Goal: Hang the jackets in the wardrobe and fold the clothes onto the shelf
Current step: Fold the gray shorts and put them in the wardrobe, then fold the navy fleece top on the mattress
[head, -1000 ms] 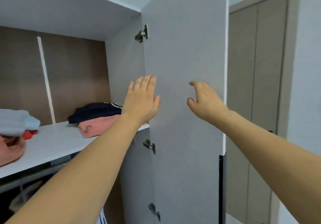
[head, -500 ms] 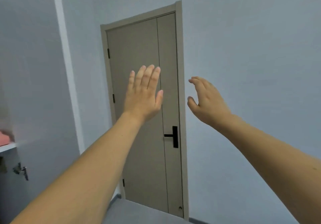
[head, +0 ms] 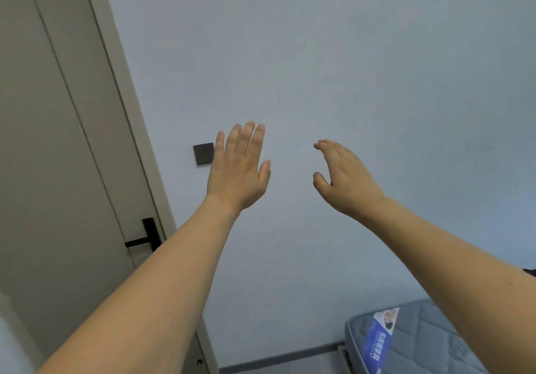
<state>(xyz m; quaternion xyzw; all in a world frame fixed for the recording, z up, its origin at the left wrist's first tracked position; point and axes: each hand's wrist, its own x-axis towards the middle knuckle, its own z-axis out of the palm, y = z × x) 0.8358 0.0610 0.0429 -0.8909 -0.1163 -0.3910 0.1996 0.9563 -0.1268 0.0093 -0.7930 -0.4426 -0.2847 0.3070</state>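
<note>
Both hands raised and empty, left hand [head: 237,170] flat, right hand [head: 345,179] loosely curved; mattress [head: 420,341] lies lower right, nearer the right

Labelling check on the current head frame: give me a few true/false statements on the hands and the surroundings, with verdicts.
1. Both hands are held up in the air and hold nothing. True: the left hand and right hand are bare, fingers extended or loosely bent.
2. The right hand grips the door handle. False: the door handle is at the lower left, apart from both hands.
3. A dark square wall plate sits just beside the left hand's fingers. True: the wall plate is on the wall between the door and the hand.
4. A folded jacket lies on the mattress. False: the visible corner of the mattress shows only a printed label.
</note>
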